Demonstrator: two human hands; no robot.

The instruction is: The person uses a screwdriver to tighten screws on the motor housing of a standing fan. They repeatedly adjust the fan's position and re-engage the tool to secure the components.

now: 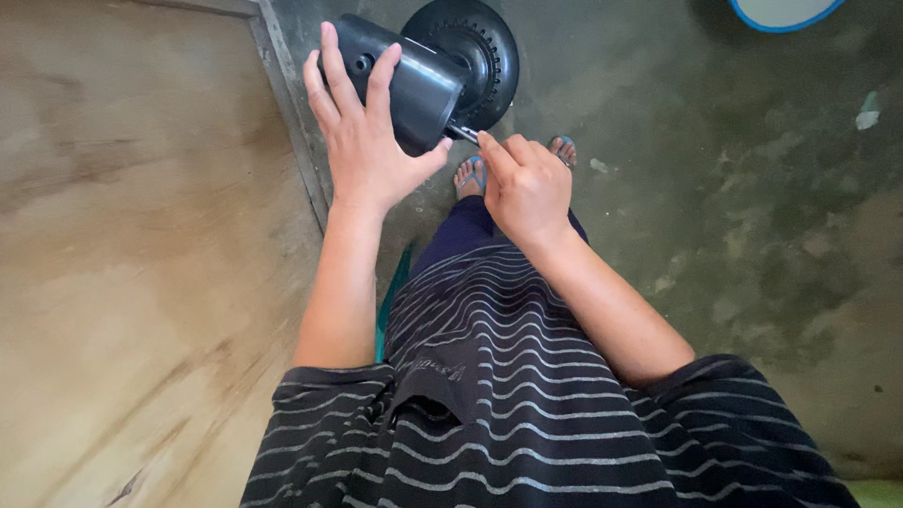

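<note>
My left hand (362, 132) grips a dark grey cylindrical housing (414, 80), fingers spread over its side. From the housing's lower end sticks a thin metal shaft (463, 133). My right hand (522, 183) pinches that shaft with fingertips. Behind the housing, on the floor, lies a black round disc-shaped part (480, 47) with a ribbed rim.
A brown wooden board (141, 254) fills the left side, its edge running down beside my left arm. The grey-green concrete floor (734, 207) lies to the right. My feet in blue sandals (470, 174) stand below the hands. A blue-rimmed white object (781, 11) shows at the top right.
</note>
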